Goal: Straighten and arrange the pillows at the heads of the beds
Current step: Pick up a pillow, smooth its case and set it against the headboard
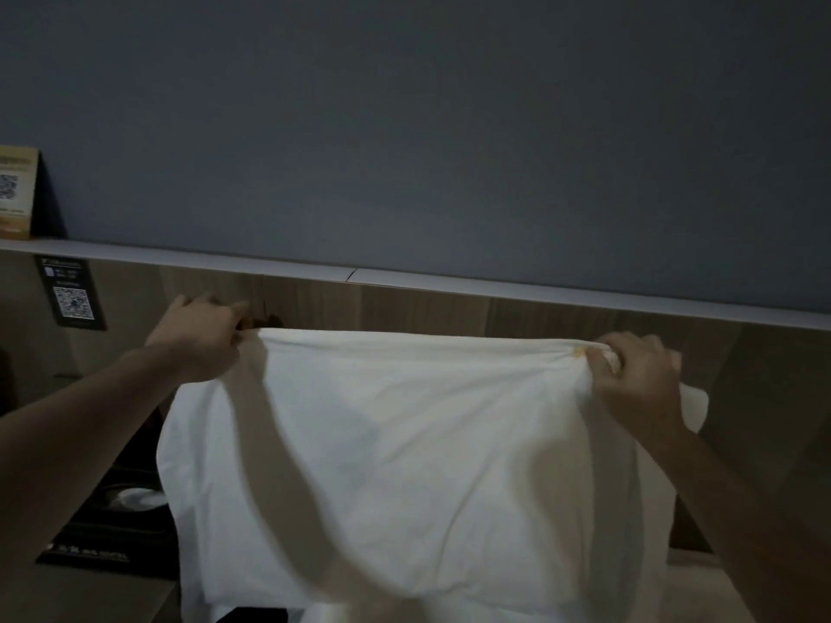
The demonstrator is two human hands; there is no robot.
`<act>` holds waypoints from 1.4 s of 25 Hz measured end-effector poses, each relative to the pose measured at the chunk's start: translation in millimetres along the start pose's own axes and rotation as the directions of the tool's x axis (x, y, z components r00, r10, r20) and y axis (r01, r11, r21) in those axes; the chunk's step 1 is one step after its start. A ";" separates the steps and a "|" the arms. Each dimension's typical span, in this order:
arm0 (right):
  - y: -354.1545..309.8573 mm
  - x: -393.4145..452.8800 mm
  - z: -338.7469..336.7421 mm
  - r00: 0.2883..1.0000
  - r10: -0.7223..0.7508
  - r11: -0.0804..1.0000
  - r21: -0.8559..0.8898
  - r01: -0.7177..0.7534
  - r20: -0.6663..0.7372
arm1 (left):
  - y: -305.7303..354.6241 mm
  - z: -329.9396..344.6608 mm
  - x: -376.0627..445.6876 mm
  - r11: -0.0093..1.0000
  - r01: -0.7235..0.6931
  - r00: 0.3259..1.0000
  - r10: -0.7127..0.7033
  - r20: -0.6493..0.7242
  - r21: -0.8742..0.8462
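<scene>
A white pillow (404, 442) hangs upright in front of the wooden headboard (449, 314), filling the middle of the view. My left hand (202, 335) grips its top left corner, with the fabric bunched in the fingers. At the top right corner, my right hand (634, 375) holds the bunched cloth in the same way. The top edge of the pillow is stretched taut between the two hands. White bedding (701, 582) shows below the pillow at the lower right.
A white ledge (494, 285) runs along the headboard's top under a blue-grey wall. A card with a QR code (15, 193) stands on the ledge at far left. A dark QR sign (72, 294) hangs below it. A dark tray (112, 523) lies on a bedside surface at lower left.
</scene>
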State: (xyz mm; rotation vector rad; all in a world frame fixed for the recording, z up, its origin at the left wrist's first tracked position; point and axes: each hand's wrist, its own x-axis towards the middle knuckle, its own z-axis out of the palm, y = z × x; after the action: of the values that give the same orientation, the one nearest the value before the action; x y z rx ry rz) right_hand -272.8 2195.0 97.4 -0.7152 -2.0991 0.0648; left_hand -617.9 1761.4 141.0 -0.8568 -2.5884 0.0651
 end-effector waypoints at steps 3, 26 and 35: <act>8.5 5.0 -1.7 0.999 0.034 0.998 -0.054 -0.033 0.014 | 5.1 7.1 1.1 0.997 0.063 0.998 -0.062 -0.028 0.040; 6.6 -10.9 26.1 0.993 0.076 0.977 0.203 -0.057 -0.086 | 25.5 20.9 -1.5 0.853 0.267 0.943 -0.326 -0.059 -0.448; 51.3 -135.9 14.2 0.900 0.429 0.852 0.362 -0.378 -0.069 | 9.0 115.0 -125.4 0.280 0.537 0.770 -0.548 0.327 -0.796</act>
State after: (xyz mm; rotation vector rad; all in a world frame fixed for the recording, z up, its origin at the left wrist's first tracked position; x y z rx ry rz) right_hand -200.5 2171.1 -27.2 -0.9064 -1.7027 0.5805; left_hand -567.3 1705.4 -11.8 -0.1009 -2.6516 -1.5849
